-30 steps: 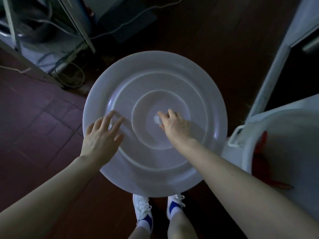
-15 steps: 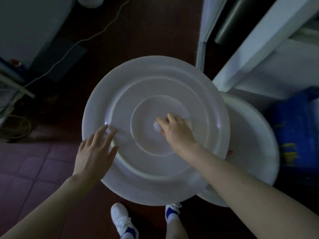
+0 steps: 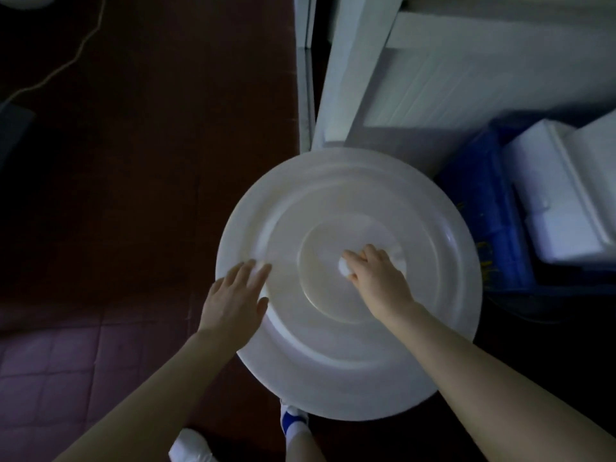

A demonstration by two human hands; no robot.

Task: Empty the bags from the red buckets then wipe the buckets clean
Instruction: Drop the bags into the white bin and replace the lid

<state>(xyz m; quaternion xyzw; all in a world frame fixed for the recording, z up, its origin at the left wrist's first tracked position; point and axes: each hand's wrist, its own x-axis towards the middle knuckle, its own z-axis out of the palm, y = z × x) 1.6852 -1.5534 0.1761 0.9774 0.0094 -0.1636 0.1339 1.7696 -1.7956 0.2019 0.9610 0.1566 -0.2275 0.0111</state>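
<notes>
1. Far left, a pale cable trails over the dark red floor. Nothing there is in play.
2. Now the left hand: fingers straight and together, lying flat on the left rim of the big white lid. It steadies and grips nothing.
3. Centre stage, the lid sits level, straight below and ahead of both hands. It is round, so there is no long axis to line up.
4. The right hand has its fingers curled round a small white lump at the lid's dead centre. I cannot tell whether that is a knob or a wad of cloth.
5. That centre hold looks like the one that matters, so the right hand probably leads any lift or wipe while the left only balances the edge.
6. No red bucket shows, and the lid hides whatever is beneath it.
7. To the right, a white post rises just behind the lid, with a blue crate just beside it, so a swing that way risks a knock.
</notes>
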